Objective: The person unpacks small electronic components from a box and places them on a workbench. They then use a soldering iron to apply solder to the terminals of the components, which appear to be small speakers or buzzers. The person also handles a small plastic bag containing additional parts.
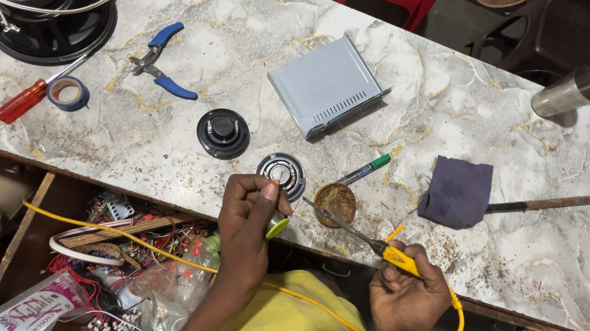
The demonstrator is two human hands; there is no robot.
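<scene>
**Two hands at the flux tin: soldering at its preparatory stage**

Two tools are in hand. My right hand [410, 291] has its grip closed around the yellow soldering iron [378, 246], whose tip reaches toward the small round flux tin [335, 203] near the front edge of the marble table [537, 257]; whether the tip touches the paste I cannot tell. My left hand [247, 218] pinches a small yellow-green spool [277, 225], apparently solder, just beside the round silver speaker part [282, 174]. That part lies on the table, its joint hidden by my thumb. I judge the work early: the iron is at the tin, and no finished joint is visible. The grey metal box [325, 84], the blue pliers [162, 60] and the black round part [223, 133] lie untouched farther back.
</scene>
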